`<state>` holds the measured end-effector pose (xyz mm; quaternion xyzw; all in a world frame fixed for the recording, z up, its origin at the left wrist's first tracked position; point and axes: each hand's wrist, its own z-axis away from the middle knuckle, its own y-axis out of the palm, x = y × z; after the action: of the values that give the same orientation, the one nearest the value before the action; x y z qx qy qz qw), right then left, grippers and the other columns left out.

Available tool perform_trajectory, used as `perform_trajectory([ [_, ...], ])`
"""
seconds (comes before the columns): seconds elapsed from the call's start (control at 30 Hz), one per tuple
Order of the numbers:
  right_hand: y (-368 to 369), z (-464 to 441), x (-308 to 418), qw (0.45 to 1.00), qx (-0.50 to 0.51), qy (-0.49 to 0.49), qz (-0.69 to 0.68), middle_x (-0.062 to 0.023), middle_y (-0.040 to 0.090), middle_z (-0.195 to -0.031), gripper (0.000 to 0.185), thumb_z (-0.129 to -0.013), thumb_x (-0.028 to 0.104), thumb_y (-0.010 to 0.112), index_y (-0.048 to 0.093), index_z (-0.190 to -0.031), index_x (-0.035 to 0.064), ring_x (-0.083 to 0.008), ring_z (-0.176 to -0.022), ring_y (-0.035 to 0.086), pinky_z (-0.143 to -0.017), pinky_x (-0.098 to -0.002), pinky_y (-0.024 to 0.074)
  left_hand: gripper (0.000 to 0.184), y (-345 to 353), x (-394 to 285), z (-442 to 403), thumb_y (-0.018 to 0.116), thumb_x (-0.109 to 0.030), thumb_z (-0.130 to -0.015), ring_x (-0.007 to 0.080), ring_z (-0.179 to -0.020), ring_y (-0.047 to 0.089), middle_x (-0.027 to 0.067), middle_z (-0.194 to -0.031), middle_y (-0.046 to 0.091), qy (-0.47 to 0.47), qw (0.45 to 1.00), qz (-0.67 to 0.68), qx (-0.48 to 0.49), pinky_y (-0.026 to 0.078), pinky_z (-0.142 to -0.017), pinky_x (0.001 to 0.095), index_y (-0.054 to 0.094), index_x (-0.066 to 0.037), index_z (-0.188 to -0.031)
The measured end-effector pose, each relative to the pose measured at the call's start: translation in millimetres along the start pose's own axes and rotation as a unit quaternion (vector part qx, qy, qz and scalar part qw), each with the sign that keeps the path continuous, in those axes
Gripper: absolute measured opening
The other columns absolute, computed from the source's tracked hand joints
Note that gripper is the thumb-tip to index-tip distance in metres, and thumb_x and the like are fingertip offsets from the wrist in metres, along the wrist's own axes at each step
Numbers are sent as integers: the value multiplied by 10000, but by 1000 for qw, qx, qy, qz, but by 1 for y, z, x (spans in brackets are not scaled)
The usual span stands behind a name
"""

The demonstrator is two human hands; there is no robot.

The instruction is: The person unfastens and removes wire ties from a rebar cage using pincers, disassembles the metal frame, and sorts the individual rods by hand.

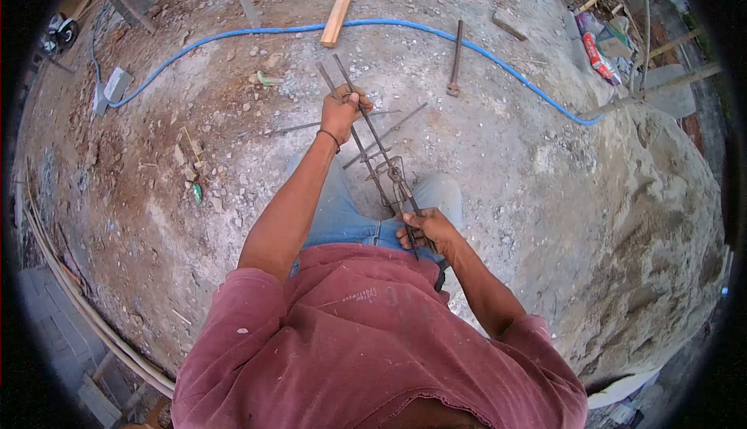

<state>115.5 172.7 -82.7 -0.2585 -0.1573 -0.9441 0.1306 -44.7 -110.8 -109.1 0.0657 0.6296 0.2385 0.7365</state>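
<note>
Shirt (373, 343): small print (359, 295), line one "CUSTOM", line two looks like "SPORTSWEAR". Sits left of the right hand (428, 230), nearer the body. Bigger faded letters (391, 296) beside it, not legible. Red bag (594, 51), far beyond that hand, rightward: white lettering, too small to read.

The left forearm (286, 215) is pointing toward one o'clock, its wrist (332, 145) sitting nearly straight; the left hand (342, 114), near twelve o'clock of the field, is gripping with bent fingers (366, 105). The right forearm (486, 289) is pointing toward eleven o'clock; the right hand (433, 229), near four, is likewise gripping.
</note>
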Motion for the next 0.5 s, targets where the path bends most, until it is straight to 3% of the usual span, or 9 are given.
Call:
perform_trajectory([
  [0.03,1,4,5,1000,-16,21,-13,-201,716,-945,352,-1003,188,597,570,-1266,-44,-292,-775,718,-647,-391,596,100,5,-2,1,539,-59,-1009,247,-833,706,105,-887,681,-2,1000,3,4,620,-794,399,616,-5,-1043],
  [0.07,-3,3,5,999,-20,21,-13,-201,716,-945,352,-1003,188,597,570,-1266,-44,-292,-775,718,-647,-391,596,102,7,-2,0,534,-54,-1011,244,-839,706,104,-889,681,-7,1000,6,9,616,-807,394,616,-4,-1044],
  [0.13,-12,2,8,998,51,22,-34,-250,693,-1108,490,-998,123,570,431,-1456,17,-348,-960,718,-799,-456,612,104,8,-1,3,528,-49,-1012,242,-846,705,104,-891,681,-9,1000,12,10,612,-820,390,617,-4,-1045],
  [0.23,-17,7,23,994,93,52,-34,-251,675,-1149,601,-982,78,564,334,-1538,80,-357,-1007,704,-839,-479,604,103,4,-5,6,524,-42,-1012,239,-865,704,95,-891,677,0,1000,15,23,605,-838,388,619,-12,-1040],
  [0.37,-29,9,50,992,74,72,71,-237,688,-1108,574,-978,82,577,378,-1517,80,-353,-969,715,-814,-509,603,69,4,-6,18,563,-73,-1005,239,-895,699,76,-900,668,-4,998,33,55,597,-860,391,619,-36,-1021],
  [0.43,-37,4,64,961,56,86,257,-222,697,-1069,538,-977,90,586,422,-1489,58,-348,-913,728,-791,-541,600,71,7,-9,25,597,-104,-995,240,-896,697,70,-899,664,22,994,40,96,594,-871,392,616,-39,-1015],
  [0.5,-34,8,79,953,42,81,288,-219,704,-1029,481,-979,106,595,483,-1441,35,-338,-855,735,-756,-542,607,90,11,-10,30,615,-119,-987,237,-892,693,68,-895,660,27,994,37,98,593,-880,400,612,-33,-1010],
])
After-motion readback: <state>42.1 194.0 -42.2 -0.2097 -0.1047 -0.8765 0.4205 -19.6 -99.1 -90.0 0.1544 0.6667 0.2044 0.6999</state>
